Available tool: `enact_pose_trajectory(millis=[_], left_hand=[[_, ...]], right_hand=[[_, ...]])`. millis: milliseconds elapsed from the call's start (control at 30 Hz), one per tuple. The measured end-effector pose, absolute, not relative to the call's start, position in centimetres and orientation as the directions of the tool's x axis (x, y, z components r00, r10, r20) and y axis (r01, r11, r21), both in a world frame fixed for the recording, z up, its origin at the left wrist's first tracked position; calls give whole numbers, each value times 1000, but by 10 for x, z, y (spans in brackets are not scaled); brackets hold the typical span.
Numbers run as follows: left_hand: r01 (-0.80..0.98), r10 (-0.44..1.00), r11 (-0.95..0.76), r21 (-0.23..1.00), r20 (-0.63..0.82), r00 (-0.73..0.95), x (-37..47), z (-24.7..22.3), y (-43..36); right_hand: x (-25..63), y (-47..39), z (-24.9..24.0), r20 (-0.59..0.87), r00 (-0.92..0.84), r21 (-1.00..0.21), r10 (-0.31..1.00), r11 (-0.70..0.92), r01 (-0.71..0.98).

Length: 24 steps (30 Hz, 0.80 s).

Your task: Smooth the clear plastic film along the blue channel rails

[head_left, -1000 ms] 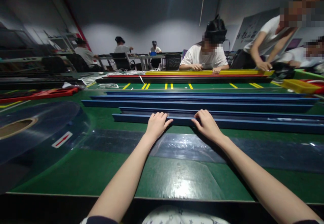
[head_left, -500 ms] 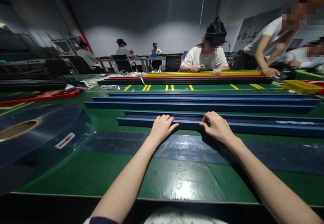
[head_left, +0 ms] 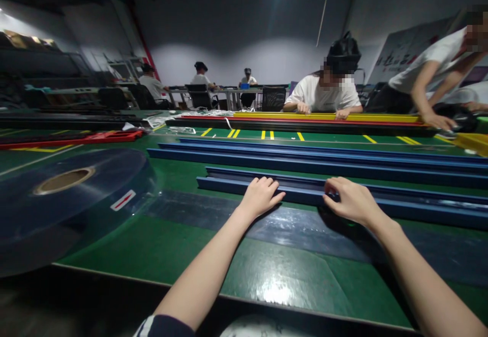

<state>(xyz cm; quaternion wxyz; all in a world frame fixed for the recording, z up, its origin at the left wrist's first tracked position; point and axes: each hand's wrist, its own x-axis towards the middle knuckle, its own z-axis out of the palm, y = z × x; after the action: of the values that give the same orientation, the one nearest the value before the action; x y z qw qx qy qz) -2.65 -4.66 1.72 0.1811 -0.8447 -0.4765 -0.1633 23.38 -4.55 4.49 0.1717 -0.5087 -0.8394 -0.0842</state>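
A long blue channel strip with raised side walls lies across the table in front of me. My left hand is bent over its near wall, the fingertips dipping inside the channel and the thumb pointing right along the outer face. Farther right, my right hand pinches the same wall, its thumb outside and its curled fingers over the edge. What may lie under the fingertips is hidden. A clear plastic band runs flat beneath my wrists, from a big roll of clear film at the left.
More blue strips lie parallel behind. Beyond them are yellow, red and black strips, with a co-worker leaning over them. Another person bends in from the right. A red rack lies at far left, a yellow bin at right.
The view has swung left and tilted, so everything sits farther right. Both hands keep about the same places on the blue channel strip. The facing co-worker's raised hand has lowered.
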Motion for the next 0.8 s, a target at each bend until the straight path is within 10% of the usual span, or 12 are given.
enact_pose_trajectory(millis=[333,800], left_hand=[[868,753,-479,-134,446,484,-26,18,-48],[873,777,-471,-130,407,480,-28,22,-49]], right_hand=[[186,-41,26,496,-496,-250,713,664,705],[187,-38,29,432,-516,-200,740,636,745]])
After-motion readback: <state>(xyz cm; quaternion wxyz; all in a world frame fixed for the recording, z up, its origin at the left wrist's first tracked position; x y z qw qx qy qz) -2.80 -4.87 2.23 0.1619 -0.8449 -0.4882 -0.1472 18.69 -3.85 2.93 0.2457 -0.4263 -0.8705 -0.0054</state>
